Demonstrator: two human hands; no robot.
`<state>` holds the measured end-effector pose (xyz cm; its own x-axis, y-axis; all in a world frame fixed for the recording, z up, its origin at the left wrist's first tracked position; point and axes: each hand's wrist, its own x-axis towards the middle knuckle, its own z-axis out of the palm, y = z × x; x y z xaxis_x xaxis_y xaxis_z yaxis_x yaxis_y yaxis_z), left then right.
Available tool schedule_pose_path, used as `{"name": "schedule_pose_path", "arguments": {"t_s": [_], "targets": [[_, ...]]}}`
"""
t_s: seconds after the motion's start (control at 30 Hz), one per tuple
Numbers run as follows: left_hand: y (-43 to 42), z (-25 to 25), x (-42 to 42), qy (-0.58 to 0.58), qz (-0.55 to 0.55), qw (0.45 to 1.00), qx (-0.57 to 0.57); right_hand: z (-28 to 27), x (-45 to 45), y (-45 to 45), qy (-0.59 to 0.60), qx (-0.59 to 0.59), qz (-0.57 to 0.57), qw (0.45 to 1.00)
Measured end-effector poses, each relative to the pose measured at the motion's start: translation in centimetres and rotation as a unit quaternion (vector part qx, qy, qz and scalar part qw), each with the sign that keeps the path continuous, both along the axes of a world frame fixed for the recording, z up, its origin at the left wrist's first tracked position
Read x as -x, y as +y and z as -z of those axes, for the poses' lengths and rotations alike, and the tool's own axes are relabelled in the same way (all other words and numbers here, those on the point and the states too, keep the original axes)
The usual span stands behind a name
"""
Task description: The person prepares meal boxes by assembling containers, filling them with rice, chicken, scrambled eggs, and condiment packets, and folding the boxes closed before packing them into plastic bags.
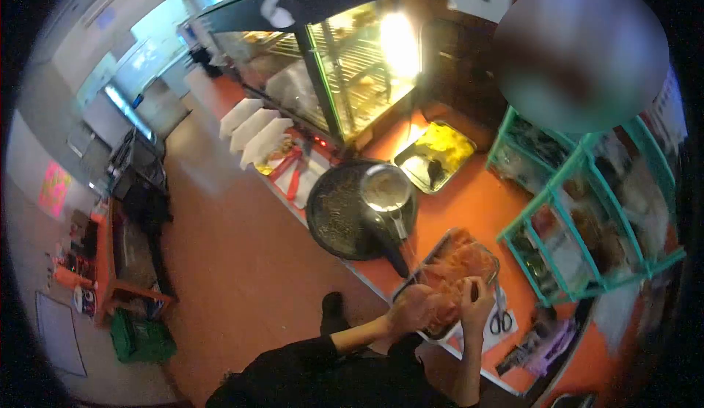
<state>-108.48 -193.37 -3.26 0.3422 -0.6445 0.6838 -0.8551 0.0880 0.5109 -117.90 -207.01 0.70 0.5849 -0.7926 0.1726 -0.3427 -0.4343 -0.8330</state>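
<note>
A metal tray (496, 261) stands at the counter's edge, filled with orange-pink food pieces (462, 258) whose kind I cannot make out. My left hand (412, 310) is at the tray's near left side, over or against the food; blur hides its fingers. On the near right side, my right hand (477, 307) has its fingers bent and drawn together at the food, around something too small to name. Beyond the tray sits a wide black pan (334, 214) with dark contents. A round mesh strainer (386, 188) rests across it. Scissors (501, 324) lie right of the tray.
A shallow tray of yellow food (444, 148) stands behind, near a lit glass display cabinet (367, 63). A green divided rack (579, 225) takes up the right side. White open cartons (257, 133) and red tongs (295, 177) lie at the counter's far left.
</note>
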Motion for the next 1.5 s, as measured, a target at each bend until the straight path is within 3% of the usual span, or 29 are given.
{"name": "schedule_pose_path", "arguments": {"t_s": [0.07, 0.13, 0.2, 0.23, 0.3, 0.33, 0.4, 0.47, 0.5, 0.53, 0.63, 0.67, 0.7, 0.77, 0.8, 0.87, 0.97, 1.0, 1.07, 1.1, 1.2, 1.3, 1.4, 1.5], "targets": [[4.6, -2.6, -7.8, 0.056, -0.168, 0.984, 0.019, -3.7, -6.6, 2.5, -0.029, 0.012, -0.041, 0.999], [9.2, -5.8, -15.2, 0.167, -0.362, 0.917, 0.020, -5.0, -13.3, 4.8, -0.044, -0.099, -0.140, 0.984], [14.2, 4.7, -26.2, 0.277, -0.467, 0.829, 0.134, -4.6, -21.5, 7.3, 0.013, -0.033, -0.243, 0.969], [16.5, 7.0, -30.7, 0.271, -0.468, 0.828, 0.146, -4.0, -26.0, 9.0, -0.020, -0.028, -0.285, 0.958], [20.7, 9.4, -38.3, 0.368, -0.535, 0.746, 0.146, -1.4, -35.4, 11.8, -0.046, -0.013, -0.347, 0.937], [22.2, 9.7, -41.5, 0.364, -0.532, 0.749, 0.156, 0.4, -40.3, 13.1, -0.054, -0.006, -0.357, 0.932], [24.2, 10.5, -46.0, 0.562, -0.397, 0.684, 0.241, 4.3, -49.5, 15.0, -0.064, 0.052, -0.354, 0.932], [25.7, 11.1, -49.1, 0.585, -0.401, 0.662, 0.243, 5.2, -57.2, 16.5, 0.003, 0.116, -0.344, 0.932], [26.4, 11.1, -50.8, 0.599, -0.405, 0.648, 0.239, 7.5, -61.2, 16.5, -0.061, 0.150, -0.366, 0.917], [27.4, 11.7, -53.0, 0.609, -0.406, 0.638, 0.237, 7.3, -63.8, 17.1, -0.043, 0.167, -0.345, 0.923], [31.3, 16.9, -60.4, 0.623, -0.354, 0.641, 0.274, 8.0, -70.1, 17.1, 0.053, 0.167, -0.326, 0.929], [32.1, 16.9, -62.1, 0.628, -0.351, 0.638, 0.275, 8.6, -71.8, 16.5, 0.106, 0.114, -0.348, 0.924], [32.7, 16.1, -64.1, 0.622, -0.316, 0.669, 0.257, 9.3, -73.2, 15.9, 0.158, 0.059, -0.367, 0.915], [32.7, 16.3, -67.3, 0.615, -0.277, 0.699, 0.237, 11.6, -74.7, 15.0, 0.164, 0.073, -0.389, 0.903], [32.1, 16.8, -68.7, 0.572, -0.277, 0.750, 0.184, 11.7, -74.8, 15.1, 0.166, 0.083, -0.412, 0.892], [31.4, 17.8, -70.9, 0.525, -0.268, 0.798, 0.124, 11.9, -74.6, 15.2, 0.139, 0.089, -0.409, 0.897], [29.3, 16.2, -71.5, 0.335, -0.452, 0.824, -0.072, 14.0, -75.2, 13.9, 0.214, 0.026, -0.467, 0.858], [28.6, 15.9, -71.5, 0.338, -0.446, 0.825, -0.075, 12.8, -74.7, 14.2, 0.217, 0.024, -0.462, 0.860], [27.5, 15.3, -71.2, 0.362, -0.526, 0.749, -0.178, 8.7, -73.0, 15.9, 0.212, -0.014, -0.469, 0.857], [27.2, 14.7, -70.9, 0.362, -0.521, 0.751, -0.183, 12.1, -74.0, 15.2, 0.254, 0.006, -0.455, 0.854], [26.6, 11.7, -69.4, 0.430, -0.472, 0.769, -0.030, 10.2, -72.7, 16.0, 0.189, 0.018, -0.449, 0.873], [25.5, 7.1, -67.1, 0.442, -0.440, 0.780, 0.046, 12.0, -72.1, 15.8, 0.126, 0.027, -0.436, 0.891], [25.0, 9.9, -67.5, 0.435, -0.497, 0.749, 0.043, 12.2, -71.3, 15.9, 0.049, 0.001, -0.423, 0.905], [25.9, 10.7, -66.5, 0.510, -0.438, 0.732, 0.112, 11.0, -70.0, 16.0, -0.050, -0.028, -0.421, 0.905]]}}
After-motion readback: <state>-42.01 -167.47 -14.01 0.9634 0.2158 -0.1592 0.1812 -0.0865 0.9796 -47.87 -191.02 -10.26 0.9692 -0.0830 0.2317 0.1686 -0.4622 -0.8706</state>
